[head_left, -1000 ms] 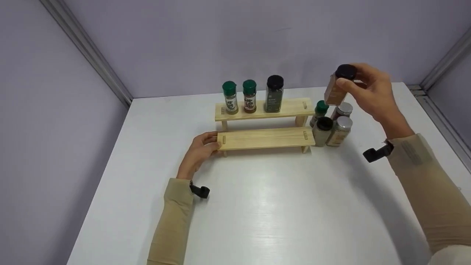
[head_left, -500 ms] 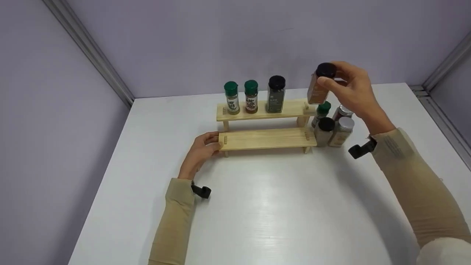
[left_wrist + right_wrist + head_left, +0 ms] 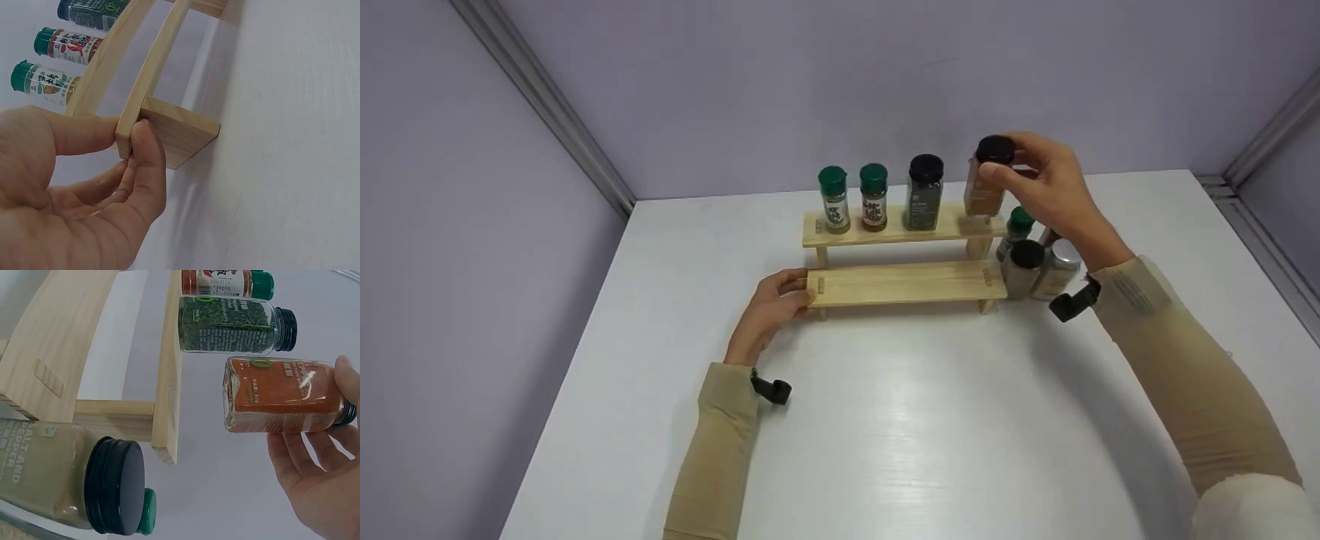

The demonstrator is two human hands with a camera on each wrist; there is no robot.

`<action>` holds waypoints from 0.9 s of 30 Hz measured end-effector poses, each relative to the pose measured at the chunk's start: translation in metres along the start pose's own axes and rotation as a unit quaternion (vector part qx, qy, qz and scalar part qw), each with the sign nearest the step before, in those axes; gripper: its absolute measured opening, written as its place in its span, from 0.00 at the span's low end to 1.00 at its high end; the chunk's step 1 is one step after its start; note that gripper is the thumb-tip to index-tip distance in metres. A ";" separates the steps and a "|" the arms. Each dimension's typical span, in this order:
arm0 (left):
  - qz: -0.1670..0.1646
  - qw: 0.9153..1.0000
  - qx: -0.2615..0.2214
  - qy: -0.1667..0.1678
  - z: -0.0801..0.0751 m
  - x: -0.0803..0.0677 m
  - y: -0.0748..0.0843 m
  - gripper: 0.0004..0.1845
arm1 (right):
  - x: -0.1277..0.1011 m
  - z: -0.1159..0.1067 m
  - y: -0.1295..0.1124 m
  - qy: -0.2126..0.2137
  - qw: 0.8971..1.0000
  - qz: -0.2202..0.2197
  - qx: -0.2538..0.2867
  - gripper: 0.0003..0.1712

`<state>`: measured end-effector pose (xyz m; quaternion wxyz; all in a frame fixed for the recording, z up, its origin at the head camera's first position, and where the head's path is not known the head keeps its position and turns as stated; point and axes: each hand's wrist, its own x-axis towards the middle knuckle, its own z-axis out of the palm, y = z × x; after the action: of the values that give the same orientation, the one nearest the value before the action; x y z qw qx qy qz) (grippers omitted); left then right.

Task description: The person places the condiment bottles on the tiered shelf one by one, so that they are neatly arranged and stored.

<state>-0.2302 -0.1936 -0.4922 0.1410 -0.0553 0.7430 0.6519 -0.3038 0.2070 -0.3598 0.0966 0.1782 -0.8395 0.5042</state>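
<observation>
The right hand (image 3: 1054, 191) pinches a black-capped orange spice jar (image 3: 284, 394) above the rear wooden shelf (image 3: 895, 220); the left hand (image 3: 771, 309) pinches the front shelf (image 3: 904, 283).

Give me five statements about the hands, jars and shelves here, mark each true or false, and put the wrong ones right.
1. The right hand holds the orange jar above the upper shelf. True.
2. The orange jar touches the upper shelf. False: the right wrist view shows a gap between them.
3. The left hand grips the lower shelf at its left end. True.
4. The herb jar stands on the upper shelf. True.
5. In the head view, the herb jar is right of the orange jar. False: it is to the left.
</observation>
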 end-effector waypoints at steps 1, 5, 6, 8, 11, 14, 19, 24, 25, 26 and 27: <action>-0.001 1.000 0.001 0.000 0.000 0.000 0.000 0.27 | 0.001 0.002 0.001 -0.003 1.000 0.000 0.001 0.25; -0.001 1.000 0.003 0.001 0.000 0.000 0.000 0.27 | 0.003 0.008 0.008 -0.012 1.000 -0.001 0.012 0.25; -0.002 1.000 0.003 0.001 0.000 0.000 0.000 0.27 | 0.003 0.009 0.009 -0.015 1.000 -0.001 0.014 0.25; -0.002 1.000 0.001 0.001 0.000 0.000 0.000 0.27 | 0.003 0.011 0.012 -0.019 1.000 0.000 0.013 0.25; -0.003 1.000 -0.001 -0.001 0.000 -0.001 0.001 0.27 | 0.003 0.015 0.016 -0.025 1.000 0.003 0.007 0.26; -0.003 1.000 -0.002 -0.001 0.000 -0.001 0.001 0.27 | 0.003 0.017 0.018 -0.027 1.000 0.004 0.014 0.26; -0.004 1.000 0.002 0.000 -0.001 -0.002 0.000 0.27 | 0.004 0.020 0.020 -0.027 0.999 0.000 0.026 0.24; -0.006 1.000 0.001 0.002 -0.002 -0.001 0.000 0.26 | 0.006 0.023 0.022 -0.027 0.999 -0.004 0.033 0.24; -0.006 1.000 0.001 0.001 -0.002 -0.001 0.000 0.26 | 0.006 0.023 0.022 -0.027 0.999 -0.003 0.034 0.24; -0.006 1.000 0.002 0.001 -0.001 -0.001 0.001 0.26 | 0.007 0.023 0.022 -0.026 0.999 -0.003 0.036 0.24; -0.007 1.000 0.002 0.001 -0.001 -0.001 0.001 0.27 | 0.007 0.023 0.022 -0.026 0.999 -0.003 0.038 0.24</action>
<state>-0.2298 -0.1947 -0.4908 0.1452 -0.0608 0.7438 0.6496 -0.3183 0.1949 -0.3866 0.0696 0.1973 -0.8215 0.5305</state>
